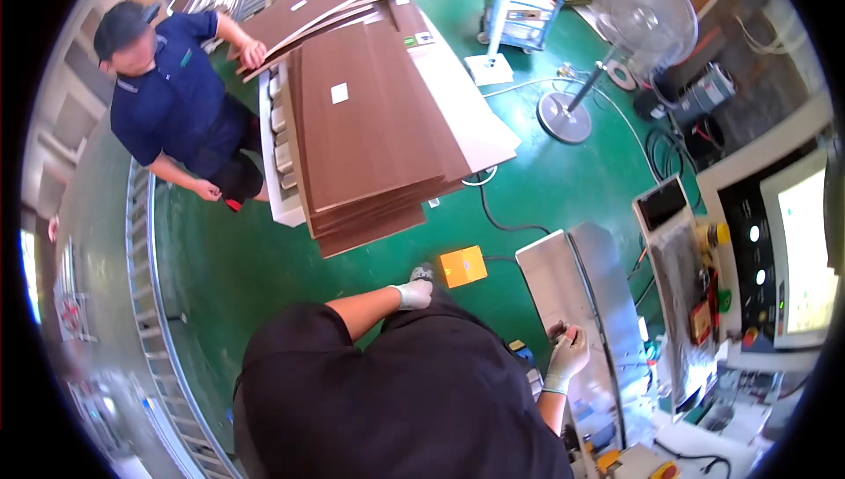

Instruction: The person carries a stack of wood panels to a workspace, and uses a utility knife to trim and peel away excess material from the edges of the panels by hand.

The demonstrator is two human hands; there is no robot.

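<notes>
Black-shirted torso [396, 400] nearest; right hand [568, 356] pinching small dark part over metal tray [563, 276]; left hand [414, 294] loosely curled, empty.

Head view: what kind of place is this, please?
Probably a woodworking or furniture workshop: a stack of brown panels, a machine control panel with screen and a green floor with cables.
</notes>
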